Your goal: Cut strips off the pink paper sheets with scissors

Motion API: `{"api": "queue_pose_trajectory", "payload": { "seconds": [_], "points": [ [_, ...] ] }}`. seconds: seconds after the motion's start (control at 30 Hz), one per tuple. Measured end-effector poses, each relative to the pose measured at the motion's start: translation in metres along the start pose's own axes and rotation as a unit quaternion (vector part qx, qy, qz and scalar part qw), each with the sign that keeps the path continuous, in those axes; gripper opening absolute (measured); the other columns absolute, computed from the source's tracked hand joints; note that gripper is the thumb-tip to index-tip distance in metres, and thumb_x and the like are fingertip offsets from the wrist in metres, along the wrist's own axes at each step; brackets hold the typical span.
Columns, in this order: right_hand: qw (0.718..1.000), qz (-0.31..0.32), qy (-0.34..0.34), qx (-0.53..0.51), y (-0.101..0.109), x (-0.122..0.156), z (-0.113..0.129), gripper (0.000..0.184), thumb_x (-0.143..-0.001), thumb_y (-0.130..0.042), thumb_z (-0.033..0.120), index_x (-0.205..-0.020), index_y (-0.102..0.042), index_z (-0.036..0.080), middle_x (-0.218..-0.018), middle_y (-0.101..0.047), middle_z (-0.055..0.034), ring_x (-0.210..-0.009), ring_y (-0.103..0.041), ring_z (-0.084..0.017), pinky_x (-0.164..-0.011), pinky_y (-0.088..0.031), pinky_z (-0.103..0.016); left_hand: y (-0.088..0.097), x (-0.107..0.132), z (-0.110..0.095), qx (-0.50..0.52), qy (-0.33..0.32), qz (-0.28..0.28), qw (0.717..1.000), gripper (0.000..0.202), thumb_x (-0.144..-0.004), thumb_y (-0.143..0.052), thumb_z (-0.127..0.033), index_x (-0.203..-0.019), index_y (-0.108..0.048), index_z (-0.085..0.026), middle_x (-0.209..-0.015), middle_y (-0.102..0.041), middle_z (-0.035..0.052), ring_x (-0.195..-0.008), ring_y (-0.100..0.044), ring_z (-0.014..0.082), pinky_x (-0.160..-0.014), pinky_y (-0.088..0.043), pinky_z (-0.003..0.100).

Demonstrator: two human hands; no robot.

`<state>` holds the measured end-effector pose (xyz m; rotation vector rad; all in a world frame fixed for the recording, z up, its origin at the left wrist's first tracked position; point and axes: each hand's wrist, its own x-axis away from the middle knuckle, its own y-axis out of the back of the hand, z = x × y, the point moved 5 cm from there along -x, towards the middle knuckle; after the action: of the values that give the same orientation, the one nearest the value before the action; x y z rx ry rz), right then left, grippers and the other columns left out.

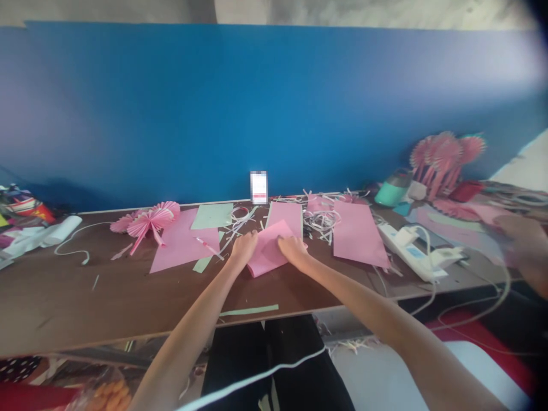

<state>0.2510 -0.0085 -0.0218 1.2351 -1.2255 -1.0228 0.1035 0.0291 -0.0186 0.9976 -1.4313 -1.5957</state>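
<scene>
Between my hands is a sheet of pink paper (270,248), partly folded over, at the middle of the brown table (141,302). My left hand (245,248) grips its left edge with curled fingers. On the opposite side my right hand (293,249) is closed on the right edge, fingers bent over the paper. Behind it lies another pink sheet (285,212). A pink and white pen (208,246) rests left of my left hand, on a larger pink sheet (180,240). Curled white paper strips (322,221) lie beyond my right hand.
A phone (259,188) stands against the blue wall. Folded pink paper fans (152,221) sit at left; more fans (443,151) stand at right. A white power strip (409,251) with cables lies right. Another person's hand (524,240) is at far right. A green strip (250,311) lies near the front edge.
</scene>
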Motion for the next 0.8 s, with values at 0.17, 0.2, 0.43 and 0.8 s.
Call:
{"api": "queue_pose_trajectory", "payload": {
  "seconds": [0.17,0.2,0.43,0.8],
  "points": [
    [0.996,-0.046,-0.070,0.022,0.005,0.006,-0.055,0.036,-0.088,-0.033,0.006,-0.115,-0.056,0.007,-0.099,-0.067,-0.0212,-0.094,-0.065,-0.030,-0.078,-0.048,-0.038,-0.001,-0.001,-0.001,0.000,0.003,-0.005,1.000,0.029,-0.087,-0.032,-0.003,-0.109,-0.050,-0.008,-0.094,-0.063,0.0183,-0.089,-0.065,0.0266,-0.074,-0.050,0.036],
    [0.995,-0.049,-0.078,0.024,0.007,0.008,-0.064,0.035,-0.087,-0.034,0.006,-0.115,-0.056,0.006,-0.098,-0.067,-0.0218,-0.095,-0.065,-0.030,-0.079,-0.047,-0.037,-0.001,-0.002,-0.001,0.001,0.005,-0.005,1.000,0.030,-0.087,-0.032,-0.003,-0.110,-0.050,-0.007,-0.094,-0.063,0.0187,-0.089,-0.065,0.0271,-0.074,-0.050,0.037],
    [0.993,-0.073,-0.084,0.026,0.021,0.004,-0.069,0.032,-0.085,-0.040,0.007,-0.113,-0.057,0.005,-0.094,-0.067,-0.0220,-0.095,-0.064,-0.031,-0.079,-0.046,-0.039,-0.002,-0.003,0.000,0.007,-0.001,-0.001,1.000,0.029,-0.088,-0.032,-0.006,-0.111,-0.050,-0.007,-0.095,-0.063,0.0180,-0.087,-0.065,0.0263,-0.073,-0.050,0.035],
    [0.996,-0.009,-0.038,-0.078,0.001,-0.004,0.003,0.040,-0.093,-0.024,0.017,-0.117,-0.057,0.015,-0.107,-0.065,-0.0188,-0.100,-0.062,-0.030,-0.082,-0.044,-0.041,0.005,0.000,0.001,0.018,-0.004,-0.017,1.000,0.035,-0.085,-0.034,0.000,-0.114,-0.048,-0.011,-0.104,-0.061,0.0156,-0.097,-0.060,0.0233,-0.083,-0.045,0.033]
  ]
}}
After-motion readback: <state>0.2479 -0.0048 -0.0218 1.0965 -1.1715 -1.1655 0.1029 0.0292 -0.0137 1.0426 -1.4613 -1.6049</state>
